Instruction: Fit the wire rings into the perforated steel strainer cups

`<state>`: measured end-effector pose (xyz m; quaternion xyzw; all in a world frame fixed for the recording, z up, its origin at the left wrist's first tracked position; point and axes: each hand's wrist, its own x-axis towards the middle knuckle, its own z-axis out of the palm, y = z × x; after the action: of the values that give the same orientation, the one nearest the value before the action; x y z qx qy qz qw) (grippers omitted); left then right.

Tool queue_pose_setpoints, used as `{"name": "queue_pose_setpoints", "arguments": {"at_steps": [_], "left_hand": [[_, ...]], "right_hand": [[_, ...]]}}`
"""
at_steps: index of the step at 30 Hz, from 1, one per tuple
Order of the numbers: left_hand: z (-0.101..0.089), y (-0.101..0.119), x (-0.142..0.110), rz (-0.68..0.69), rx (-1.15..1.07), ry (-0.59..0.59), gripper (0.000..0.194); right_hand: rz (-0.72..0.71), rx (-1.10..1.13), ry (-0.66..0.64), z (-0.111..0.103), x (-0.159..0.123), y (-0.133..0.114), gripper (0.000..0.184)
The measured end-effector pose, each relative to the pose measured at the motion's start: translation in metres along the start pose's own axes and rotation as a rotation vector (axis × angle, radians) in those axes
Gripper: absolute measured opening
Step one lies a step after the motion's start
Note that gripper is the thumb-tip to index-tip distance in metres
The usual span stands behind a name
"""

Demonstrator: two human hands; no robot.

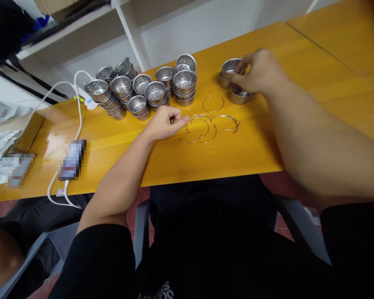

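Observation:
My right hand pinches the rim of a small perforated steel strainer cup at the right of the table. This cup sits on another one, and a further strainer cup stands just below my fingers, partly covered by the hand. My left hand lies loosely closed on the table, thumb pointing right, with nothing visible in its fingers. Beside its thumb tip, several thin wire rings with open ends lie overlapping. A single wire ring lies a little apart behind them.
Several stacks of perforated cups stand behind my left hand. A phone with a white cable lies at the left, near plastic bags and a cardboard box. A white shelf borders the table's back.

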<state>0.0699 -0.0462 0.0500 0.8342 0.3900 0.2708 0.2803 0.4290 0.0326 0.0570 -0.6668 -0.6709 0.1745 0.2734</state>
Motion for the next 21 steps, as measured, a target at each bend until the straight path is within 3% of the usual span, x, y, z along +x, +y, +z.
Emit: {"name": "queue_pose_setpoints", "arguments": {"at_steps": [3,7,15,21], "left_hand": [[0.005,-0.007,0.002,-0.034,-0.061,0.027,0.062],[0.000,-0.016,0.004,-0.074,-0.068,0.050,0.057],[-0.021,-0.046,0.007,-0.173,-0.200,-0.002,0.052],[-0.030,-0.057,0.005,-0.209,-0.295,0.006,0.054]], "right_hand": [[0.094,-0.088,0.038,-0.002,0.002,-0.005,0.035],[0.107,-0.073,0.036,-0.004,0.000,-0.014,0.044],[0.156,-0.067,0.044,-0.004,-0.002,-0.016,0.022],[0.177,-0.080,0.065,-0.002,0.000,-0.015,0.020]]}}
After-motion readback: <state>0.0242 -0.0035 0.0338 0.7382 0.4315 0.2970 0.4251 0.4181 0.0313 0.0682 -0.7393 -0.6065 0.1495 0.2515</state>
